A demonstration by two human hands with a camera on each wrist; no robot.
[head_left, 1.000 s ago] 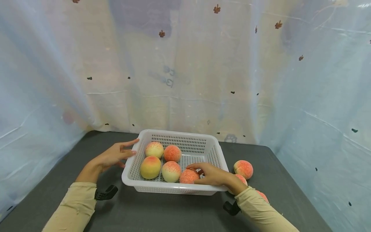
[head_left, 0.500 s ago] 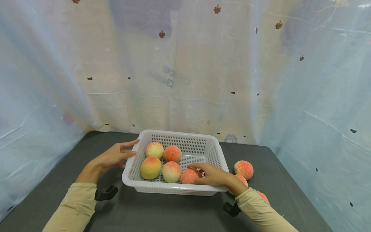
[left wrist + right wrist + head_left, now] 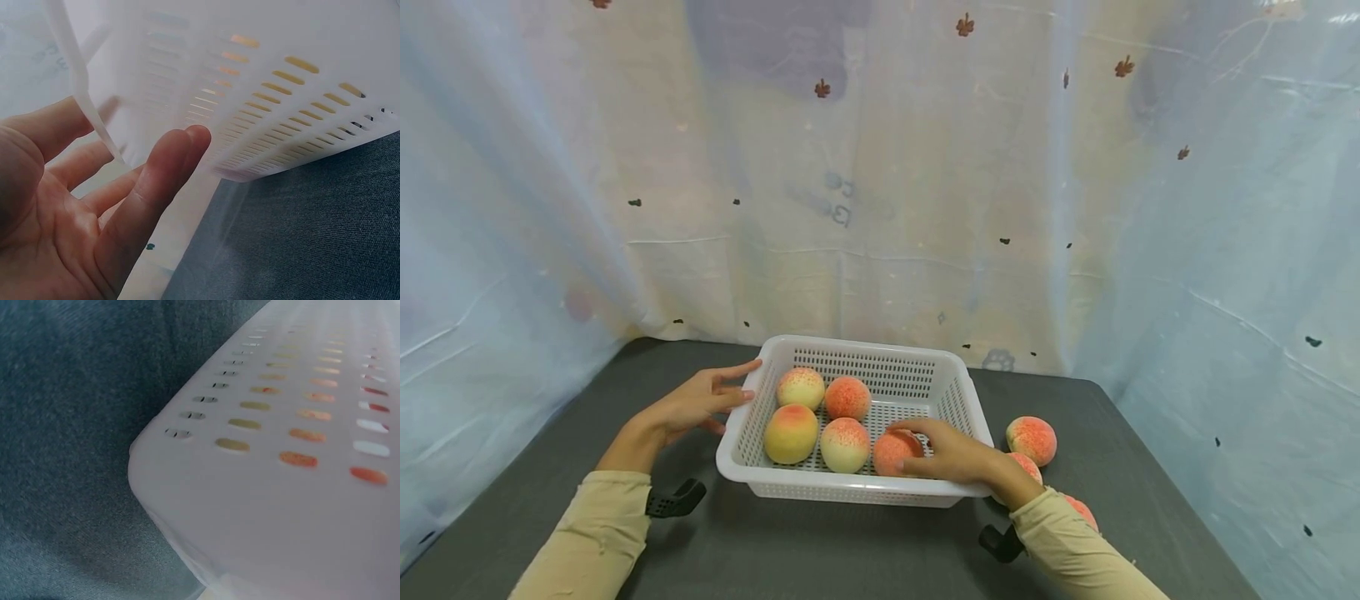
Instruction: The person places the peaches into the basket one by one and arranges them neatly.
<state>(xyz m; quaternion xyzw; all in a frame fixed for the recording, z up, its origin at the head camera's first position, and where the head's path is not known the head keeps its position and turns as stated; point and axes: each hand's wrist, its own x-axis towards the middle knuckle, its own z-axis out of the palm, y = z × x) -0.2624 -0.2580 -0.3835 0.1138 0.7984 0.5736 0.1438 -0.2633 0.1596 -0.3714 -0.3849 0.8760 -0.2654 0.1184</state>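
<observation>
Right hand (image 3: 951, 454) pinches a peach (image 3: 895, 454) inside the basket (image 3: 850, 484), near side; since a second ago it's slid slightly right off its neighbour (image 3: 846, 445), so its spot looks unsettled. Loose peaches (image 3: 1032, 440) sit right on the worktop (image 3: 850, 550); left hand (image 3: 696, 404) is spread at the basket's left edge.

Room light soft and even, white glare high right on the sheet (image 3: 887, 167), faint shadows on the table (image 3: 820, 550); wrist views dimmer, bluish, basket (image 3: 206, 69) hazy.
</observation>
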